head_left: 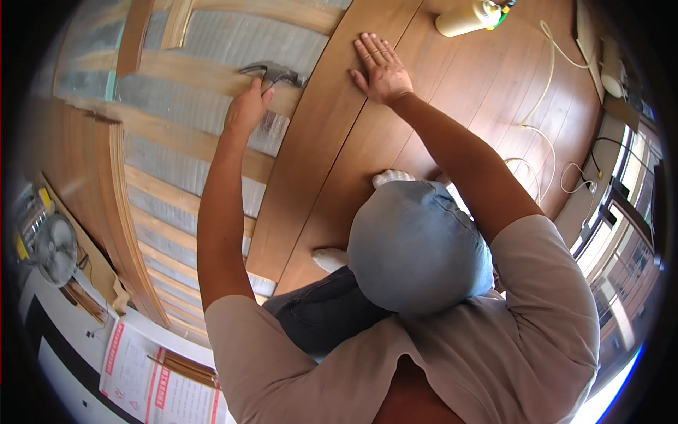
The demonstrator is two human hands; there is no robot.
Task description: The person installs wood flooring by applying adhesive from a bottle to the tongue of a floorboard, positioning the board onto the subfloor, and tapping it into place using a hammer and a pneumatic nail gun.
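Observation:
My left hand (247, 109) is closed around the handle of a claw hammer (275, 73). The hammer's head lies beside the long edge of the outermost wooden floorboard (311, 134), its striking face at or very near that edge; I cannot tell whether they touch. My right hand (382, 76) rests flat on the laid boards, fingers stretched out, across from the hammer. Between this outer board and its neighbour runs a dark seam. Left of the boards, wooden battens (183, 138) cross a silvery sheet (226, 39).
A pale yellow squeeze bottle (462, 20) lies on the laid boards at the far right. A cream hose (547, 134) loops across the right side. Stacked floorboards (106, 198) stand at left, with a fan (56, 247) and printed white cartons (166, 385) beyond. My bent knee (420, 244) is in front of me.

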